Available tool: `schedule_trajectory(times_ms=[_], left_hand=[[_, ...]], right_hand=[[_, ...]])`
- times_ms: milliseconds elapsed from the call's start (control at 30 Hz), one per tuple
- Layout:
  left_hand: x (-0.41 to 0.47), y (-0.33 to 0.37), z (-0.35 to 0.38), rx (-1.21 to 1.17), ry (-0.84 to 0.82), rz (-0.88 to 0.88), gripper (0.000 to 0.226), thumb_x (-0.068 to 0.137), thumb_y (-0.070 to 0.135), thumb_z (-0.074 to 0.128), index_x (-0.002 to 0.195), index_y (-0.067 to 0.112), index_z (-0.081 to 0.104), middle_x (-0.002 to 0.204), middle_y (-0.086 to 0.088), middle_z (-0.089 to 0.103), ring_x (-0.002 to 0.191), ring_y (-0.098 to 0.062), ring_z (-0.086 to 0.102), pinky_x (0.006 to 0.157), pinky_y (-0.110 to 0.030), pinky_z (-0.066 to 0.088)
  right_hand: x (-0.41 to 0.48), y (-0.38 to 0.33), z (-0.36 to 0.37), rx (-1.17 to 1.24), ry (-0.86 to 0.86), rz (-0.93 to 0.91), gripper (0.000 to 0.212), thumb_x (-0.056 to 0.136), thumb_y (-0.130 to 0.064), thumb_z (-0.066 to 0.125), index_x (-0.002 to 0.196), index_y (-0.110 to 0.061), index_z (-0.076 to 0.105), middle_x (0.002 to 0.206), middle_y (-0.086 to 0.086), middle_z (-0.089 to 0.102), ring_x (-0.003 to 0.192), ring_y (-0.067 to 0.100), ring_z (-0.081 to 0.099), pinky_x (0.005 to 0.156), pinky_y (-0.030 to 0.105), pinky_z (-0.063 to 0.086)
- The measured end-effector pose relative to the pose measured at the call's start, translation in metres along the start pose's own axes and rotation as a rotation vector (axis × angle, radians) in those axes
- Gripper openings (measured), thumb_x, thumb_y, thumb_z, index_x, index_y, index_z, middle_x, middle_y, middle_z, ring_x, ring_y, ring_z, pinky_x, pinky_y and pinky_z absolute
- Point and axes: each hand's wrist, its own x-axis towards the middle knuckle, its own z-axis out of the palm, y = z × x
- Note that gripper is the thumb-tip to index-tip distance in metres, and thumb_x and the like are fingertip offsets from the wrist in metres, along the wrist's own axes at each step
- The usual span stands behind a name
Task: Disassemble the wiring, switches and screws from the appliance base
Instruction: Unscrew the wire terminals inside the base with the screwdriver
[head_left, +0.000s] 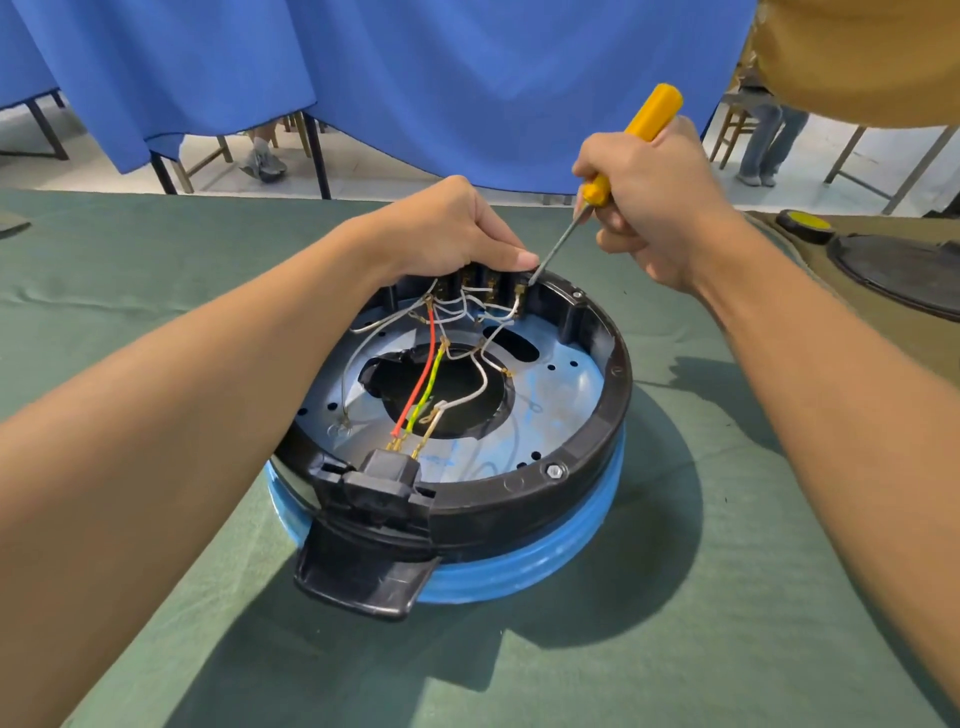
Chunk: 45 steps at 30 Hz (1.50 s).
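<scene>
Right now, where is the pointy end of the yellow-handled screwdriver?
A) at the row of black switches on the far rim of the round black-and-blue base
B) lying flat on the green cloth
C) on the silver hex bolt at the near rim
A: the right hand holds the yellow-handled screwdriver slanted down, and its metal tip meets the row of black switches at the far rim of the round black-and-blue appliance base.

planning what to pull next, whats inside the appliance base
White wires, a red wire, a green-yellow wire and the power socket show inside the appliance base. The left hand grips and covers part of the switches.
</scene>
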Motion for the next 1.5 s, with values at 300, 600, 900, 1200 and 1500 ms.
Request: schedule_trajectory(times_ms=[300,600,900,1200,1500], left_hand=[[0.003,-0.001,0.001,-0.003,0.007,-0.005,0.004,0.081,0.037,0.075,0.077,0.036,0.078,0.088,0.007,0.076,0.077,-0.009,0.057,0.084,-0.028,0.048],[0.006,-0.003,0.0,0.029,0.004,0.006,0.012,0.086,0.03,0.072,0.095,0.025,0.078,0.067,0.026,0.069,0.06,0.011,0.057,0.062,-0.009,0.041],[0.005,-0.002,0.0,-0.006,-0.018,0.02,0.015,0.087,0.03,0.069,0.095,0.021,0.078,0.057,0.028,0.064,0.051,0.012,0.053,0.056,-0.006,0.038],[0.004,0.0,-0.001,-0.016,-0.004,-0.007,0.014,0.087,0.027,0.071,0.097,0.02,0.078,0.075,0.023,0.071,0.067,0.008,0.058,0.074,-0.016,0.042],[0.004,-0.002,-0.001,0.004,-0.01,0.0,0.01,0.086,0.033,0.071,0.089,0.028,0.078,0.074,0.024,0.072,0.064,0.013,0.059,0.071,-0.016,0.041]], right_hand=[[0.007,0.0,0.009,-0.034,0.009,0.056,0.033,0.078,-0.005,0.053,0.054,-0.015,0.033,0.045,0.004,0.044,0.037,0.014,0.025,0.044,0.021,0.018],[0.024,0.0,0.015,-0.044,-0.101,0.277,0.031,0.079,-0.001,0.048,0.062,-0.016,0.027,0.041,0.002,0.029,0.039,0.013,0.019,0.042,0.02,0.016],[-0.014,-0.003,0.007,-0.39,-0.024,-0.378,0.037,0.081,-0.006,0.052,0.048,-0.002,0.034,0.046,0.002,0.026,0.047,0.017,0.023,0.049,0.028,0.021],[0.013,-0.011,0.016,-0.14,-0.148,-0.02,0.039,0.082,-0.002,0.05,0.053,-0.014,0.027,0.054,0.009,0.032,0.039,0.016,0.021,0.047,0.025,0.014],[0.015,0.001,0.009,-0.066,-0.123,-0.039,0.039,0.083,-0.002,0.051,0.052,-0.013,0.03,0.047,0.006,0.033,0.035,0.013,0.025,0.044,0.021,0.018]])
